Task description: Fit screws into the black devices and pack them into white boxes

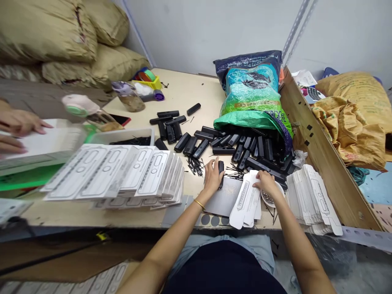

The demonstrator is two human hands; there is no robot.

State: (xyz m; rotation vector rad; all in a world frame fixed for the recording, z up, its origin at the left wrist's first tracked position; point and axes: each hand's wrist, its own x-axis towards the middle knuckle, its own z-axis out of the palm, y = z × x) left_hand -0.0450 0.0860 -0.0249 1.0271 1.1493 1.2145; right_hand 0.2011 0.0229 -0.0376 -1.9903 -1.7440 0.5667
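My left hand (212,176) is closed around a small black rectangular case (221,168), upright over a grey flat sheet (225,197). My right hand (266,182) has its fingers closed at the upper right edge of flat white printed cartons (244,201), which lie in a small stack at the table's front. Beside that wrist, partly covered, is a white bowl of small metal pieces (267,198). Thin black sticks (196,166) and many more black cases (200,148) lie beyond my hands.
A colourful bag (252,90) spills black cases. Filled white cartons (122,169) are stacked at left, flat cartons (309,196) at right. A wooden side board (324,151) bounds the right. Another person's hands (21,126) are at far left, near a white tray (152,136).
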